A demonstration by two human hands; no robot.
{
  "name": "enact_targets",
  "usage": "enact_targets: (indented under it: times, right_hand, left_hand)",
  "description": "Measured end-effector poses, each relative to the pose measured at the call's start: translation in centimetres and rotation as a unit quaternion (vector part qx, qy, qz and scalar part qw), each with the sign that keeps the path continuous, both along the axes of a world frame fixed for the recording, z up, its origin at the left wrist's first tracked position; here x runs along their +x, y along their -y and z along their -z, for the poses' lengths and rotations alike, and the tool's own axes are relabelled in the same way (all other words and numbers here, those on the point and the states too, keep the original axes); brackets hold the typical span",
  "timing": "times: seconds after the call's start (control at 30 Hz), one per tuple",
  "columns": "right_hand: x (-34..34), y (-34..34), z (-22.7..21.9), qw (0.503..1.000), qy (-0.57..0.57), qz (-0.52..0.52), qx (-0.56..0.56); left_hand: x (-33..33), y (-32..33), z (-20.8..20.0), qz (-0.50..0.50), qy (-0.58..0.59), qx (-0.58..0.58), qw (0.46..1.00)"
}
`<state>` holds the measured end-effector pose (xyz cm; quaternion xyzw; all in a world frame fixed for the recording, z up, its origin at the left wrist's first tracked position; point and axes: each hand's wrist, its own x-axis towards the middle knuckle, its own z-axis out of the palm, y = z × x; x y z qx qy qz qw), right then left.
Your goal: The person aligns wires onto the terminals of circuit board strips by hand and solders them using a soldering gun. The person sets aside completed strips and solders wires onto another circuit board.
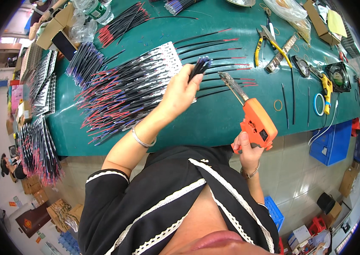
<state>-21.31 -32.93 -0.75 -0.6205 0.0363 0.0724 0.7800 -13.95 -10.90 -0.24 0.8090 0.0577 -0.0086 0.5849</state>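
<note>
My left hand [179,94] is closed around a small bundle of black wires [199,67] with bluish ends, held over a white perforated panel [168,56]. Many black wires with red and blue tips lie across that panel in rows, their red ends spreading left and a few reaching right. In my right hand [248,155] is an orange soldering gun [259,121], gripped by its handle. Its metal tip points up and left, a little right of the bundle and apart from it, near the ends of the wires on the right.
Yellow-handled pliers [258,51], a black fan [338,77] and a blue tape ring [318,104] lie to the right on the green table [222,117]. More wire bundles [85,63], a phone [64,45] and a plastic bottle [97,10] are at far left. A blue crate [332,144] stands below the table's right edge.
</note>
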Motion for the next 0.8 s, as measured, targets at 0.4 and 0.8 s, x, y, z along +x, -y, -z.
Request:
enact_targets:
  times: [0.4, 0.8]
  right_hand:
    - [-0.1, -0.8, 1.0, 0.997, -0.023, -0.072, -0.007]
    - [-0.1, -1.4, 0.9, 0.989, -0.028, -0.144, 0.012]
  left_hand:
    - [-0.4, -5.2, -2.2, 0.020, -0.014, 0.211, 0.977]
    - [-1.7, -5.3, -1.6, 0.000, -0.032, 0.295, 0.955]
